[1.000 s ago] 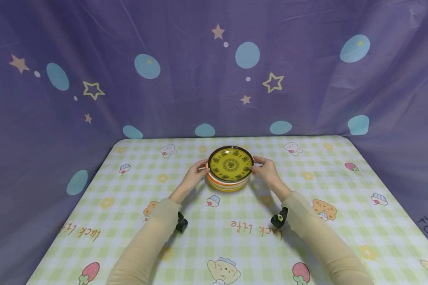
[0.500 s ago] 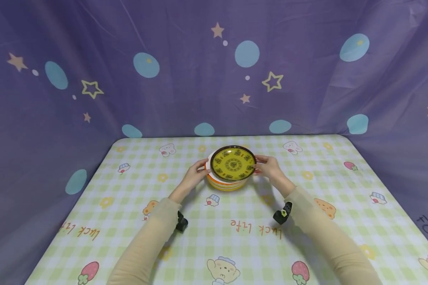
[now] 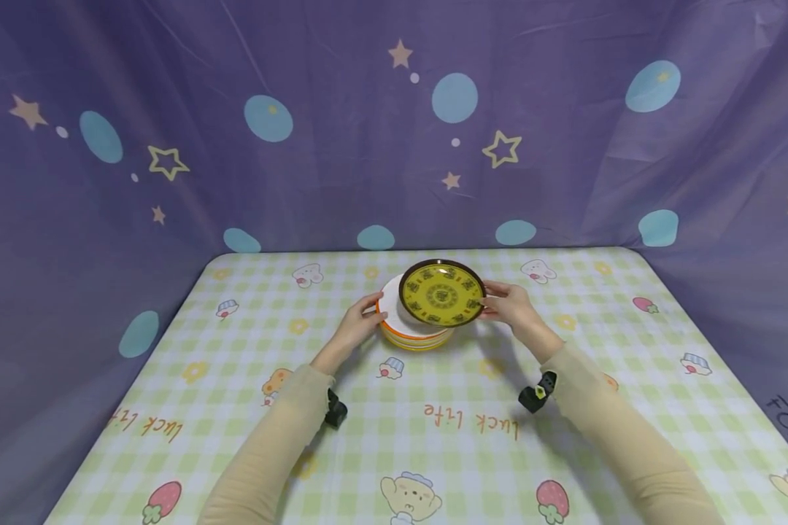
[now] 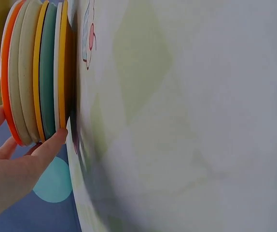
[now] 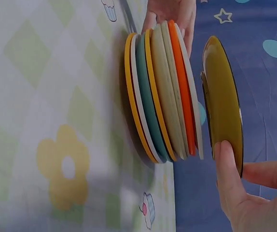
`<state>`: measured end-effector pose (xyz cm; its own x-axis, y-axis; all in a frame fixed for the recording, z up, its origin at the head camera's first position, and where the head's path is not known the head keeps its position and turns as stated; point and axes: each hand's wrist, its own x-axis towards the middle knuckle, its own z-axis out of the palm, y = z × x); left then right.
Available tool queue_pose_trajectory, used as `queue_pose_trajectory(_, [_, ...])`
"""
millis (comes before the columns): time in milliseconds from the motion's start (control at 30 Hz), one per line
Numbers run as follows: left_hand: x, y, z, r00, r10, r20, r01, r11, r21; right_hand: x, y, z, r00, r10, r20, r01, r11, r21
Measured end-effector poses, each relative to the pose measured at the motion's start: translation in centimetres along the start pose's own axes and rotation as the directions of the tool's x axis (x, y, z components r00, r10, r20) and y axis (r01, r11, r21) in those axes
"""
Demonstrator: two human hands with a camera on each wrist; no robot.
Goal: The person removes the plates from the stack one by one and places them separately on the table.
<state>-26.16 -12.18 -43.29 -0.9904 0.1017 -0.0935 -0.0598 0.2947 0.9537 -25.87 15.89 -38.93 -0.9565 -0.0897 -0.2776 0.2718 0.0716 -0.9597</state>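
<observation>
A yellow plate with a dark rim [image 3: 442,294] [image 5: 221,104] hovers just above a stack of coloured plates [image 3: 415,335] [image 5: 161,92] [image 4: 37,72] in the middle of the table. My right hand [image 3: 511,305] [image 5: 235,186] pinches the yellow plate's right edge, thumb on top and fingers below. The plate hangs lifted and shifted right of the stack, whose white top plate [image 3: 394,310] shows. My left hand [image 3: 362,321] [image 4: 13,159] rests against the stack's left side with fingers and thumb touching the plate rims.
The table carries a green checked cloth [image 3: 433,437] with cartoon prints. A purple curtain with stars [image 3: 368,131] hangs close behind and at both sides. Small black wrist cameras [image 3: 334,410] sit at each forearm.
My right hand has lifted the yellow plate off the stack and carried it to the right, which uncovers the white plate below. The left hand stays against the stack.
</observation>
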Motion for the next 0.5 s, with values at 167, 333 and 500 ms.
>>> queue_pose_trajectory(167, [-0.1,0.1,0.1,1.000,-0.010,-0.006,0.010,1.000,-0.014,-0.4,-0.2,-0.9,1.000,-0.007,0.003,0.007,1.000,-0.012])
queue_pose_trajectory(333, [-0.1,0.2,0.1,1.000,-0.022,-0.013,0.021,1.000,-0.022,-0.7,-0.3,-1.9,1.000,-0.010,-0.001,0.010,1.000,-0.013])
queue_pose_trajectory(500, [-0.1,0.2,0.2,1.000,-0.021,-0.005,0.021,0.999,-0.028,-0.9,-0.2,-3.0,1.000,-0.002,-0.013,0.002,1.000,-0.005])
